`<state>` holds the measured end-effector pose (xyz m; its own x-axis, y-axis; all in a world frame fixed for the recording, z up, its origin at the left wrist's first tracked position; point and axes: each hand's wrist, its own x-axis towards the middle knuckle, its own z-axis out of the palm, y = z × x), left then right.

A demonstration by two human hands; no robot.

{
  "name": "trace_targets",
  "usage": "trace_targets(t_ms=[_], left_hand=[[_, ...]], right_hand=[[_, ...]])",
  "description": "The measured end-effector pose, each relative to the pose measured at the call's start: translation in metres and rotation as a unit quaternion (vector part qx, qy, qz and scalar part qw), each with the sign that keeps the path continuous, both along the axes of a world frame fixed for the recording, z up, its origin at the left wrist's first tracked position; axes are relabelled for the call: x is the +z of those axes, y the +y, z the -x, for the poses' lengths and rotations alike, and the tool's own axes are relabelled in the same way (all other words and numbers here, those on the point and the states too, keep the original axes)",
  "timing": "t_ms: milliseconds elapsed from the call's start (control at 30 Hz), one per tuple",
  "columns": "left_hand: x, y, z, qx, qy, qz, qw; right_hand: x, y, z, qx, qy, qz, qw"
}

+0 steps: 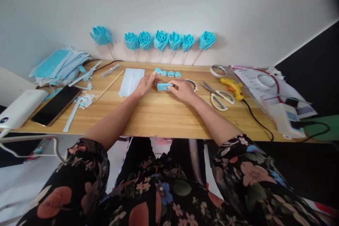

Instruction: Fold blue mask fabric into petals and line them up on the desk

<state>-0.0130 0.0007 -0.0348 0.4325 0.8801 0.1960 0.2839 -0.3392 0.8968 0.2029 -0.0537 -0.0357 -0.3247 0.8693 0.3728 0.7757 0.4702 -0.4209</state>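
A small light-blue strip of folded mask fabric (pixel 164 87) is pinched in my right hand (pixel 183 89), between thumb and fingers at its right end. My left hand (pixel 146 84) is at the strip's left end, thumb raised and fingers loosely apart. Whether its fingertips touch the strip's upper edge I cannot tell. Just beyond both hands, several small blue folded petals (pixel 171 74) lie in a row. Beside my left hand a flattened face mask (pixel 131 82) rests with its pale side up. Partly behind my right hand shows a ring-shaped roll of tape (pixel 192 84).
Several blue fabric flowers (pixel 161 40) on sticks lean against the wall. Scissors (pixel 218 97), a yellow glue gun (pixel 234 88) and another tape roll (pixel 218 71) lie right. Left are stacked masks (pixel 59 65), a wooden stick (pixel 109 84), scraps (pixel 88 100), a phone (pixel 57 105) and a power bank (pixel 23 107).
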Motion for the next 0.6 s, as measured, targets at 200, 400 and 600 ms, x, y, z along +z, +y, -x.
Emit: trace_targets(t_ms=[200,400,600], left_hand=[[-0.0016,0.0018,0.0001,0.002,-0.007,-0.001,1.0],[-0.0014,0.0007,0.0011,-0.04,0.005,-0.017,0.999],[-0.0009,-0.0029,-0.001,-0.09,0.045,-0.022,0.995]], right_hand=[[-0.002,-0.0003,0.0023,0.018,-0.015,0.022,0.999],[-0.0025,-0.0017,0.0036,0.017,-0.039,0.017,0.999],[-0.0036,-0.001,0.0016,0.002,-0.018,0.028,0.999]])
